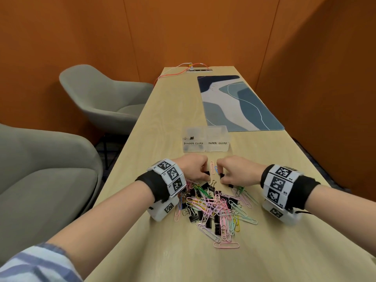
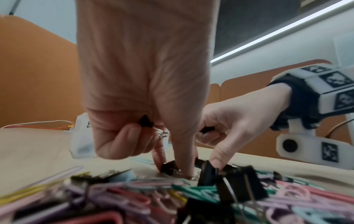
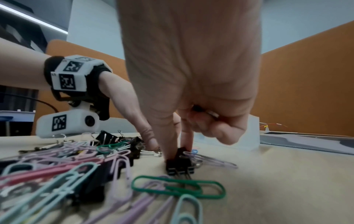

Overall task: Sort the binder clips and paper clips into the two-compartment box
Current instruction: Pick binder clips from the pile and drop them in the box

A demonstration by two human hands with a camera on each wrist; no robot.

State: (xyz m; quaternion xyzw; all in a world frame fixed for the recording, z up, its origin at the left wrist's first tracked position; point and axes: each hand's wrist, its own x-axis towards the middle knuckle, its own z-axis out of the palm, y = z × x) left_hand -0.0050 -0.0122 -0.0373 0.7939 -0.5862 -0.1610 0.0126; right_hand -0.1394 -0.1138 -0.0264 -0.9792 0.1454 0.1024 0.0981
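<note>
Black binder clip (image 2: pixel 169 166) pinched between my left hand's (image 1: pixel 194 169) thumb and forefinger, with another black clip (image 2: pixel 146 121) tucked under its curled fingers. My right hand (image 1: pixel 234 171) pinches a second binder clip (image 3: pixel 180 164) off the table and curls round something small I cannot make out. Behind both wrists lies one mixed pile (image 1: pixel 215 208), too tangled to count; beyond my fingertips stands one box (image 1: pixel 206 142) with two compartments.
</note>
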